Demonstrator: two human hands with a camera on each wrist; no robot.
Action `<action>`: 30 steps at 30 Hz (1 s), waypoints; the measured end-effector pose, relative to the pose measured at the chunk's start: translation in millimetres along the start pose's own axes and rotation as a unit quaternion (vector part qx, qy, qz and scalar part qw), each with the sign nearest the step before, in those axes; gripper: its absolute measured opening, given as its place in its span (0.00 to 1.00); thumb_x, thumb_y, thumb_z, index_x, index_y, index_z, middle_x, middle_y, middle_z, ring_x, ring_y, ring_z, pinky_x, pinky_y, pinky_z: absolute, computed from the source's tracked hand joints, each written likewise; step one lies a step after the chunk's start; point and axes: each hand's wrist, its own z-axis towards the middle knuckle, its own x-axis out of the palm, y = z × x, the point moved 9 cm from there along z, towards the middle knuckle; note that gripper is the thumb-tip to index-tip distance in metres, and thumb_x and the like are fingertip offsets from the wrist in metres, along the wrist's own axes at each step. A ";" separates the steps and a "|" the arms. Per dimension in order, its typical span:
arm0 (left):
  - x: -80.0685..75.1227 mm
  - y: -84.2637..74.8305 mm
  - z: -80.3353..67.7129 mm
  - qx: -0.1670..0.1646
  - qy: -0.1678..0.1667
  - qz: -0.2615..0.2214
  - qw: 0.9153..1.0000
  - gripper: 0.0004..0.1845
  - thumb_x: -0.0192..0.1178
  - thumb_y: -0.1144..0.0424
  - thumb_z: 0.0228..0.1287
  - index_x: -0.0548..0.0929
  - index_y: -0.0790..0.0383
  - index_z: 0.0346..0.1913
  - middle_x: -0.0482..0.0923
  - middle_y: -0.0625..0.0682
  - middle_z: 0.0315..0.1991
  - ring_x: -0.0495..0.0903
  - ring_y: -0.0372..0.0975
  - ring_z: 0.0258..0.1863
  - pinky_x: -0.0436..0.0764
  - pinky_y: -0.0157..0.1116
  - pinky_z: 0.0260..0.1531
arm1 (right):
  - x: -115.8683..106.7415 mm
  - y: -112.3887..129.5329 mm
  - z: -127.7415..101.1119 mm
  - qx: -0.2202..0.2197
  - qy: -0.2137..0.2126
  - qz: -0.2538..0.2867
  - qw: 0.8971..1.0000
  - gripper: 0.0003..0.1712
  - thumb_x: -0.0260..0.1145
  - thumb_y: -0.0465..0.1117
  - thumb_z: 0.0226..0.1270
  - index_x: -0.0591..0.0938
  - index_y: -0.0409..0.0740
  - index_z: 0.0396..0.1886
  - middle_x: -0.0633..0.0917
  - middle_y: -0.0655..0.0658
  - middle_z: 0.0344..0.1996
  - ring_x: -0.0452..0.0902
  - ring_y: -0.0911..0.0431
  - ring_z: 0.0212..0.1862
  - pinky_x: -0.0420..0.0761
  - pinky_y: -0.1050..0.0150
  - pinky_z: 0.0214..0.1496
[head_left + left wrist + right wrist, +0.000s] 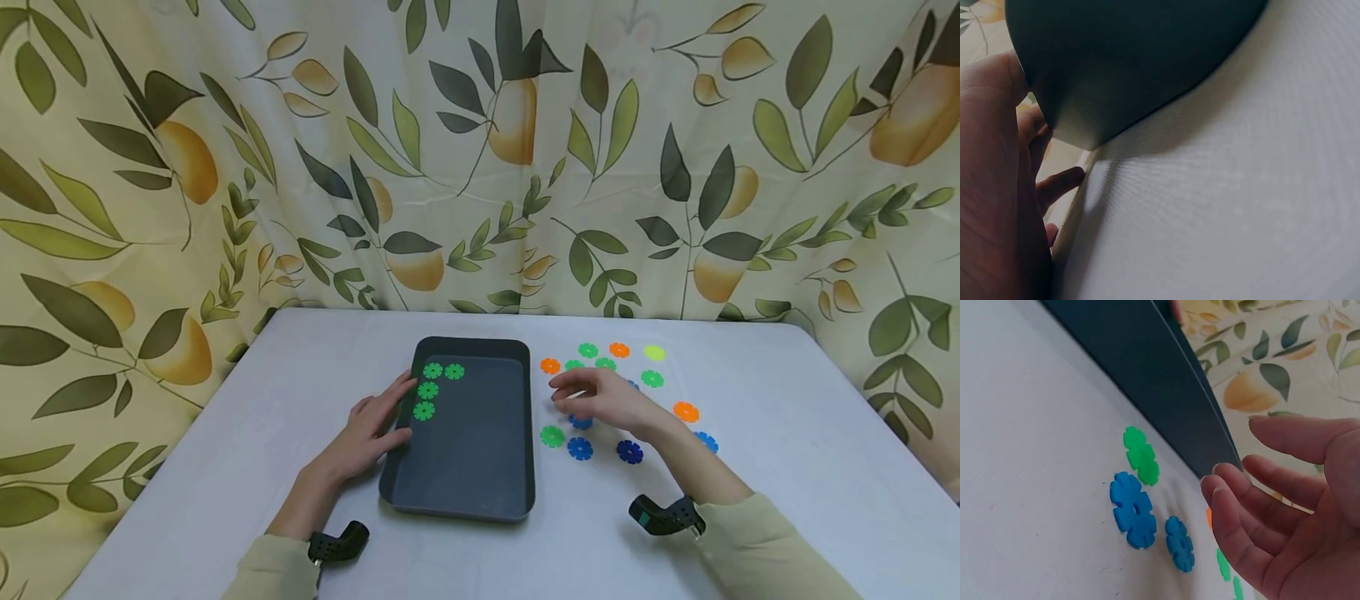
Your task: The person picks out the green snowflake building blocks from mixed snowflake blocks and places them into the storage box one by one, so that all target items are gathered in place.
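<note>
Left hand (372,433) flat, fingers straight against dark rectangular plastic tray (480,492). Right hand (603,400) hovers relaxed, apparently empty, above blue flower-shaped plastic discs (1134,510); green disc (1141,454) beyond fingertips.

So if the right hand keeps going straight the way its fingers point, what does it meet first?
The right hand hovers open, fingers aimed left. Probably the dark tray's right wall comes first; the orange disc lies just off that line. Its height above the table is unclear.
</note>
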 end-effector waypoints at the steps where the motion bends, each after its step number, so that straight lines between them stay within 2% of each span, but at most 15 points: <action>1: 0.0 0.1 -0.3 0.000 0.000 0.000 1.000 0.37 0.58 0.57 0.71 0.58 0.57 0.79 0.47 0.54 0.81 0.50 0.51 0.78 0.44 0.63 0.66 | 0.8 -0.5 -0.1 0.000 0.000 -0.003 1.000 0.27 0.67 0.42 0.69 0.77 0.29 0.62 0.83 0.41 0.48 0.78 0.48 0.48 0.79 0.57 0.49; 13: -0.5 -2.2 -1.0 -0.004 -0.001 -0.003 1.000 0.37 0.58 0.58 0.70 0.58 0.60 0.79 0.47 0.54 0.81 0.50 0.51 0.78 0.44 0.63 0.66 | 12.4 0.7 -3.5 -0.019 0.022 -0.024 0.999 0.25 0.69 0.38 0.68 0.78 0.29 0.60 0.84 0.37 0.49 0.79 0.47 0.49 0.80 0.57 0.51; 21: 0.4 -0.6 -1.2 -0.002 -0.001 -0.002 1.000 0.37 0.58 0.58 0.71 0.58 0.59 0.79 0.47 0.53 0.81 0.50 0.51 0.78 0.43 0.63 0.66 | 17.5 -1.3 -3.4 -0.032 0.034 -0.036 0.998 0.24 0.70 0.37 0.66 0.79 0.29 0.58 0.85 0.39 0.46 0.79 0.49 0.45 0.79 0.56 0.50; 30: 0.4 0.2 -0.2 -0.004 -0.001 -0.002 1.000 0.37 0.58 0.57 0.71 0.58 0.57 0.79 0.47 0.53 0.81 0.50 0.50 0.78 0.43 0.63 0.67 | 22.2 0.0 -2.5 -0.056 0.045 -0.056 0.996 0.22 0.71 0.35 0.65 0.80 0.30 0.56 0.85 0.39 0.44 0.80 0.51 0.41 0.80 0.64 0.47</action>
